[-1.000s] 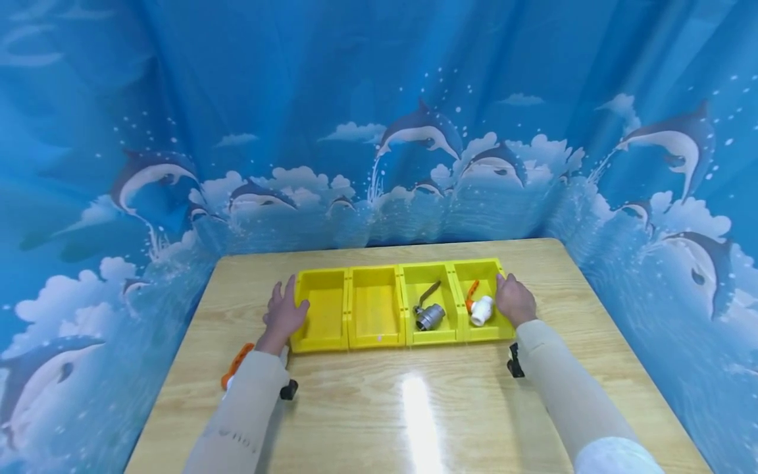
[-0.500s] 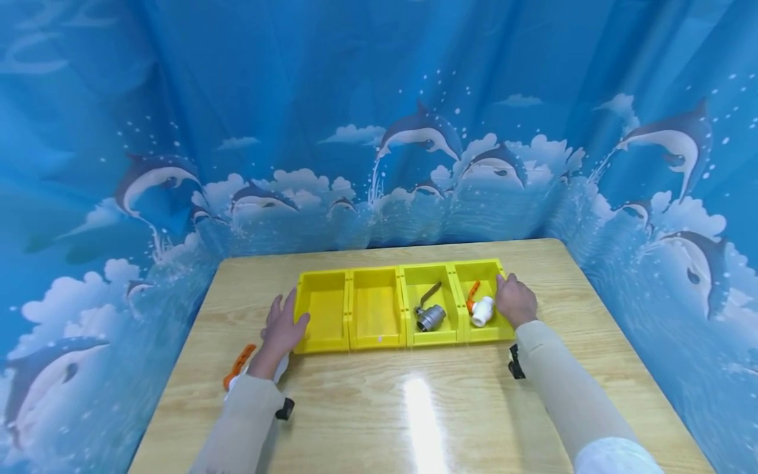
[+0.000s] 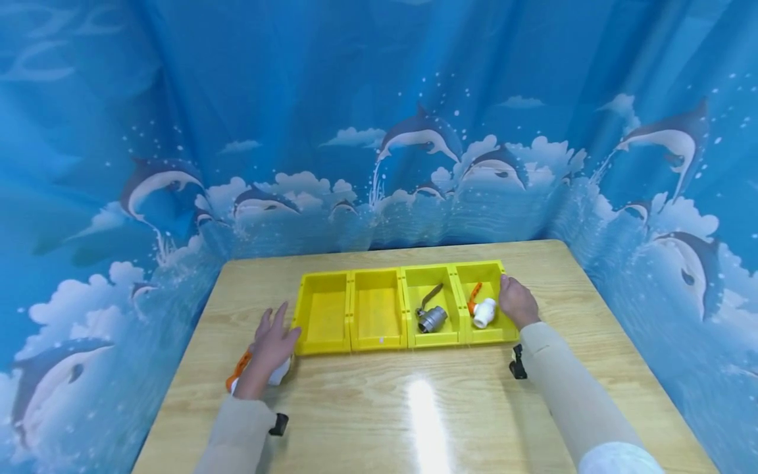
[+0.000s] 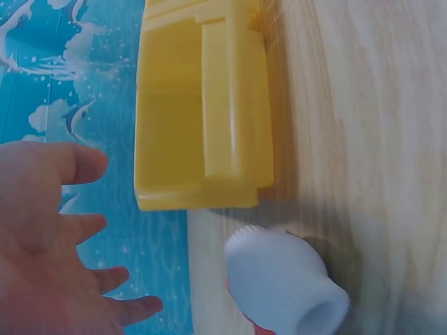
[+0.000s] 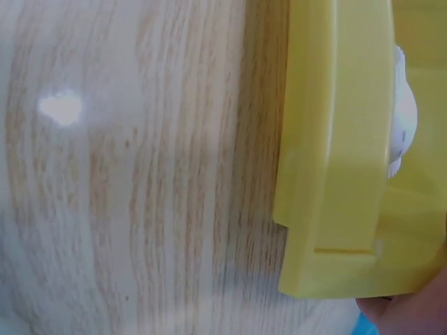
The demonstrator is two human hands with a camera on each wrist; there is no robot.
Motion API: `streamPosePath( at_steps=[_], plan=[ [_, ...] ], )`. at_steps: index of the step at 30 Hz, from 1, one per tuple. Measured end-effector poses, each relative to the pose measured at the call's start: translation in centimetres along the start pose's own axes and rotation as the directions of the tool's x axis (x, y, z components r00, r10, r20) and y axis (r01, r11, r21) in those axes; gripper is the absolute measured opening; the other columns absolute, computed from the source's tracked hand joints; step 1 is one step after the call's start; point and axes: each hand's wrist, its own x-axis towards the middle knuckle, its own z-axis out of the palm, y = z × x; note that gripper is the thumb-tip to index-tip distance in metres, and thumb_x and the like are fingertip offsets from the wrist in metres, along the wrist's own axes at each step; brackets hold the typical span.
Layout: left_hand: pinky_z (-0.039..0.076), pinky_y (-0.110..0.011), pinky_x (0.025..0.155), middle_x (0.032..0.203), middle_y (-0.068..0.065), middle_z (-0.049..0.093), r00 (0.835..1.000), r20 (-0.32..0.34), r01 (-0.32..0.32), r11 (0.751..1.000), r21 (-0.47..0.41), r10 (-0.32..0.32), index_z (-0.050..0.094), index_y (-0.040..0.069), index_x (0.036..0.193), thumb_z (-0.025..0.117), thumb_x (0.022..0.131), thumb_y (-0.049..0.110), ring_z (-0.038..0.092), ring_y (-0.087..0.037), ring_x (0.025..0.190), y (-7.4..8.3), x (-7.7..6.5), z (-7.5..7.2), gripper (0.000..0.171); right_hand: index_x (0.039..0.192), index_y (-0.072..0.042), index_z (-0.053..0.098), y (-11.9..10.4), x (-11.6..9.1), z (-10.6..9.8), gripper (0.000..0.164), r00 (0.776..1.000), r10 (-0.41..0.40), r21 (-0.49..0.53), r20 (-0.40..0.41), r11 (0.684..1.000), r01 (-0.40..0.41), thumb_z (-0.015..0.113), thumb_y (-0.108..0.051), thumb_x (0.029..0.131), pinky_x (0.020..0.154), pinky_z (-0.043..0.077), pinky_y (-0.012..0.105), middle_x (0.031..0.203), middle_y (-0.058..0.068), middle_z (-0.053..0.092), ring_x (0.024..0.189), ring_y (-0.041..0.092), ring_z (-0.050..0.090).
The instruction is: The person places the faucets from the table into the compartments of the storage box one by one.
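Note:
Four-sided yellow bins stand joined in a row; the leftmost bin (image 3: 324, 313) has nothing in it. My left hand (image 3: 272, 345) is off that bin's left end, fingers spread, holding nothing. Below it on the table lies a white plastic ball valve (image 4: 283, 283) with an orange handle, partly covered by the hand in the head view. At the other end, my right hand (image 3: 518, 304) grips the right wall of the rightmost bin (image 5: 353, 146). Inside that bin rests another white ball valve (image 3: 484, 313) with an orange handle. One bin inward lies a metal ball valve (image 3: 432, 319) with a lever.
The wooden table (image 3: 367, 408) reflects a bright light in front of the bins. A blue dolphin-print curtain (image 3: 331, 118) surrounds its back and sides. Small black devices, one by the left wrist (image 3: 278, 424) and one by the right wrist (image 3: 517, 363), sit below the sleeves.
My left hand has drawn away from the leftmost bin, leftward and toward me, over the valve on the table. My right hand stays at the rightmost bin's wall.

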Motion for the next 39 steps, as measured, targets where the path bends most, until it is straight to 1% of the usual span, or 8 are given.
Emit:
streamPosePath(
  at_steps=[4,10,17,21,25,30,33,39],
  plan=[
    [0.013,-0.076,0.098,0.157,-0.027,-0.004,1.000,-0.023,0.011,1.000,0.011,-0.010,0.012,0.013,0.156,0.043,0.099,0.032,0.007,-0.054,0.139,-1.0,-0.3,0.5,0.068,0.144,0.009,0.032,0.0,0.1,-0.2,0.078,0.999,0.028,0.040,0.034,0.999,-0.030,-0.004,-0.045,0.101,0.107,0.030,0.058,0.144,0.032,0.036,0.131,0.050,0.035],
    [0.009,-0.078,0.099,0.157,-0.028,-0.001,0.997,-0.053,0.049,0.998,0.034,-0.047,0.015,0.012,0.155,0.045,0.098,0.032,0.006,-0.053,0.140,-2.1,-0.9,1.3,0.067,0.148,0.011,0.023,-0.1,0.1,-0.5,0.077,0.994,0.060,0.112,0.092,0.991,-0.070,-0.002,-0.045,0.102,0.112,0.021,0.057,0.150,0.032,0.026,0.137,0.050,0.025],
    [0.006,-0.078,0.099,0.157,-0.028,0.001,0.995,-0.065,0.077,0.996,0.039,-0.075,0.018,0.012,0.154,0.047,0.096,0.031,0.003,-0.051,0.140,-2.5,-1.9,2.1,0.067,0.151,0.010,0.003,-0.1,0.1,-1.2,0.073,0.984,0.008,0.187,0.180,0.981,-0.042,-0.001,-0.045,0.102,0.114,0.013,0.058,0.154,0.033,0.009,0.141,0.051,0.012],
    [0.004,-0.077,0.099,0.156,-0.028,0.002,0.995,-0.077,0.065,0.997,0.047,-0.061,0.019,0.013,0.153,0.047,0.096,0.032,0.004,-0.051,0.140,-2.7,-2.0,2.8,0.067,0.150,0.009,-0.005,0.1,0.2,-1.7,0.072,0.974,-0.019,0.216,0.227,0.976,-0.032,0.000,-0.045,0.102,0.114,0.009,0.059,0.155,0.033,0.002,0.141,0.052,0.006],
    [0.006,-0.077,0.098,0.155,-0.028,0.006,0.994,-0.103,0.044,0.998,0.055,-0.038,0.022,0.012,0.152,0.049,0.095,0.030,0.005,-0.050,0.140,-3.1,-2.2,3.3,0.066,0.151,0.008,-0.002,0.2,0.2,-1.8,0.074,0.968,-0.023,0.204,0.248,0.979,-0.029,-0.001,-0.047,0.102,0.114,0.010,0.059,0.155,0.033,0.004,0.141,0.052,0.008],
    [0.004,-0.078,0.097,0.154,-0.029,0.006,0.993,-0.115,0.046,0.997,0.060,-0.039,0.022,0.011,0.152,0.050,0.094,0.029,0.004,-0.050,0.140,-3.3,-2.4,3.6,0.067,0.150,0.012,0.005,0.2,0.2,-1.5,0.078,0.981,-0.022,0.130,0.194,0.992,-0.004,-0.001,-0.049,0.101,0.113,0.014,0.059,0.153,0.036,0.012,0.139,0.052,0.014],
    [0.002,-0.079,0.097,0.154,-0.029,0.005,0.993,-0.110,0.048,0.996,0.070,-0.040,0.022,0.010,0.152,0.051,0.094,0.029,0.003,-0.051,0.139,-3.3,-2.5,3.6,0.068,0.149,0.014,0.008,0.2,0.2,-1.1,0.080,0.988,-0.023,0.080,0.153,0.997,0.010,-0.002,-0.049,0.101,0.113,0.015,0.059,0.150,0.038,0.015,0.138,0.053,0.016],
    [-0.002,-0.079,0.098,0.154,-0.030,0.002,0.996,-0.077,0.047,0.993,0.104,-0.039,0.022,0.009,0.152,0.054,0.093,0.027,0.001,-0.052,0.140,-3.5,-2.5,3.5,0.070,0.148,0.014,0.011,0.4,0.3,-0.9,0.081,0.992,-0.012,0.047,0.126,0.999,0.007,-0.003,-0.049,0.101,0.112,0.018,0.059,0.149,0.038,0.019,0.137,0.053,0.020]
  ],
)
